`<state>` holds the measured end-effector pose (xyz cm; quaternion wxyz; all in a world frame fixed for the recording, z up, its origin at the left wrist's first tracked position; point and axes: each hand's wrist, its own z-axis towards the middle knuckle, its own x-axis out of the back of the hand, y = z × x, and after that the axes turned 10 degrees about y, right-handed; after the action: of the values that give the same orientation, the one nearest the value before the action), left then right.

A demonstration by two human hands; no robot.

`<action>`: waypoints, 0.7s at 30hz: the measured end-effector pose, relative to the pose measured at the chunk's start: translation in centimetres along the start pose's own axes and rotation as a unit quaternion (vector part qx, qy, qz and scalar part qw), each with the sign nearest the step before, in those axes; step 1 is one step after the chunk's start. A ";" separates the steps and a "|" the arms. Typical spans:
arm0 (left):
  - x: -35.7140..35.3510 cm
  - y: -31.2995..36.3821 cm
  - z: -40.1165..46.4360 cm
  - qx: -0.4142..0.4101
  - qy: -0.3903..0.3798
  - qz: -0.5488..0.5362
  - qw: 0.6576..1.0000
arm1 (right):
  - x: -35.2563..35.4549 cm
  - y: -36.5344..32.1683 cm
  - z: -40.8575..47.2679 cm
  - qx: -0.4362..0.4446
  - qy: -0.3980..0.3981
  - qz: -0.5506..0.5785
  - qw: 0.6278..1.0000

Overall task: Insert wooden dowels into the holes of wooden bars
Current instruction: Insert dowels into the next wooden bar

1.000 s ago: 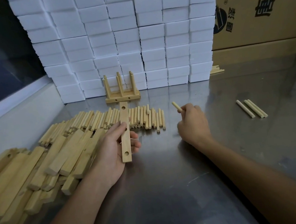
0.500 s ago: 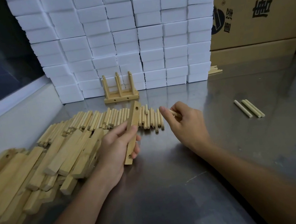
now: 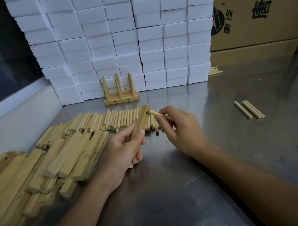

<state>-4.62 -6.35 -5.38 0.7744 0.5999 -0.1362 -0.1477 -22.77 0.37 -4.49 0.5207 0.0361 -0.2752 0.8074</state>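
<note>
Since a second ago the right hand [image 3: 181, 127], pinching a dowel [image 3: 156, 113], is bringing it left to the top hole of the bar [image 3: 140, 128] gripped in the left hand [image 3: 122, 150], so insertion is starting.

Lower half of held bar [image 3: 140, 127] masked by left hand [image 3: 123, 152]; rear end of dowel [image 3: 156, 113] buried in right hand [image 3: 182, 129], its tip at bar's upper hole, depth of entry indeterminate. Bar pile [image 3: 29, 178] cropped at left edge, cardboard boxes [image 3: 263, 12] at right edge. Small sticks [image 3: 214, 70] behind foam stack [image 3: 115, 37] partly concealed.
</note>
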 end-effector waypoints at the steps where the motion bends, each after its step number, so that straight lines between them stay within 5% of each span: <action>1: -0.1 0.1 0.0 0.001 0.001 -0.003 1.000 | 0.0 0.0 0.0 0.006 0.000 -0.003 1.000; 16: -1.5 1.2 -1.1 -0.112 0.060 0.124 0.984 | 0.0 -0.5 -0.4 0.089 0.056 -0.110 0.988; 21: -1.4 1.5 -1.2 -0.153 0.063 0.156 0.974 | -0.4 -0.8 -0.6 0.020 0.038 -0.057 0.997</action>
<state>-5.39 -4.40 -4.28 0.8774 0.4541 -0.1545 -0.0059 -21.79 0.53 -4.79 0.5751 0.0310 -0.2368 0.7825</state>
